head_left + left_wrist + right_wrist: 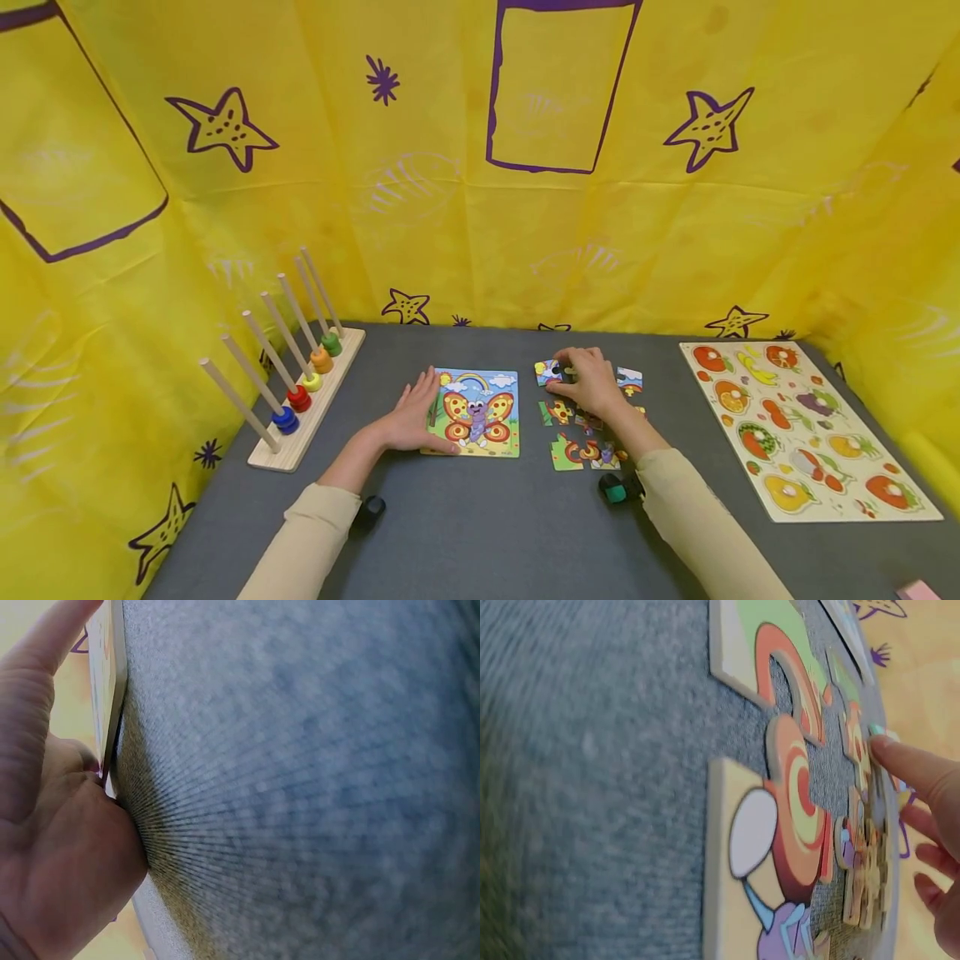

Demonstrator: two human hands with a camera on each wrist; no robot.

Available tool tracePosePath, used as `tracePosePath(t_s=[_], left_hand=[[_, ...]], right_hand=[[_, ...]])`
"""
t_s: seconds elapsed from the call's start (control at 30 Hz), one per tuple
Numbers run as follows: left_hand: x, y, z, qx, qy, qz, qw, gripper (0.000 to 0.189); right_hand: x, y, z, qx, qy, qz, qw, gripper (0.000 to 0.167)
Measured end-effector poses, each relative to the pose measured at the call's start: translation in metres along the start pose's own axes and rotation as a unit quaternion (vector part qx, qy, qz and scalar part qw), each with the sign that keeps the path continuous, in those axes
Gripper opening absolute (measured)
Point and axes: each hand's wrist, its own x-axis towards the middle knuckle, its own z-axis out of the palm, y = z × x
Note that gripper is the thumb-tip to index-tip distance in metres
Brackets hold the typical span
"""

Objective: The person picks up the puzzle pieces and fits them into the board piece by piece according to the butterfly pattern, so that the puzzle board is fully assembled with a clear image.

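A square butterfly puzzle board (480, 412) lies flat on the dark table. My left hand (412, 417) rests along its left side, fingers extended at the edge and thumb over the lower left corner. The left wrist view shows the heel of this hand on the table beside the board's edge (116, 682). Right of the board, several loose puzzle pieces are laid out in rough rows. My right hand (588, 383) pinches the upper left puzzle piece (547, 372) between thumb and index finger and covers some pieces behind it. A wing piece (802, 810) shows close in the right wrist view.
At left stands a wooden peg rack (300, 433) with coloured rings on upright pegs. A fruit puzzle board (806, 433) lies at right. A black and green object (615, 492) shows by the right wrist, and a pink block (917, 590) at the lower right corner.
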Motion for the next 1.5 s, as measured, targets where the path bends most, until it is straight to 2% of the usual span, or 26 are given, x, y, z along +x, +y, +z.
tracePosePath(t_s=[0.17,0.3,0.5,0.57,0.67,0.8,0.93,1.07,1.2,1.37,1.5], left_hand=[[0.0,0.001,0.001,0.016,0.0,0.0,0.9999,0.127],[0.001,0.002,0.003,0.028,-0.001,-0.001,0.9996,0.127],[0.001,0.001,0.003,0.031,0.0,-0.004,0.9995,0.127],[0.0,0.002,0.002,0.031,-0.002,-0.006,0.9995,0.128],[0.0,0.001,0.002,0.031,-0.002,-0.009,0.9995,0.128],[-0.001,0.001,0.002,0.03,-0.002,-0.005,0.9995,0.127],[-0.002,0.003,0.002,0.029,0.0,0.002,0.9996,0.124],[-0.003,0.005,0.002,0.029,-0.001,0.008,0.9995,0.119],[-0.004,0.007,0.002,0.022,-0.004,0.013,0.9997,0.115],[-0.005,0.008,0.0,0.024,-0.003,0.011,0.9997,0.115],[-0.005,0.007,0.0,0.028,-0.004,0.006,0.9996,0.115]], right_hand=[[0.0,-0.008,0.001,0.07,0.027,0.013,0.9971,0.034],[0.002,-0.018,0.005,0.142,0.051,0.043,0.9876,0.022],[0.012,-0.048,0.02,0.231,0.025,0.119,0.9653,0.023],[0.016,-0.06,0.03,0.25,0.012,0.132,0.9591,0.023],[0.021,-0.078,0.044,0.259,-0.008,0.14,0.9557,0.022],[0.027,-0.097,0.062,0.235,-0.014,0.13,0.9631,0.021],[0.033,-0.11,0.076,0.187,0.011,0.113,0.9758,0.017],[0.037,-0.115,0.086,0.128,0.032,0.098,0.9865,0.015],[0.039,-0.116,0.091,0.085,0.025,0.089,0.9921,0.017],[0.039,-0.112,0.09,0.089,0.007,0.057,0.9944,0.019],[0.038,-0.106,0.086,0.102,-0.028,0.014,0.9943,0.024]])
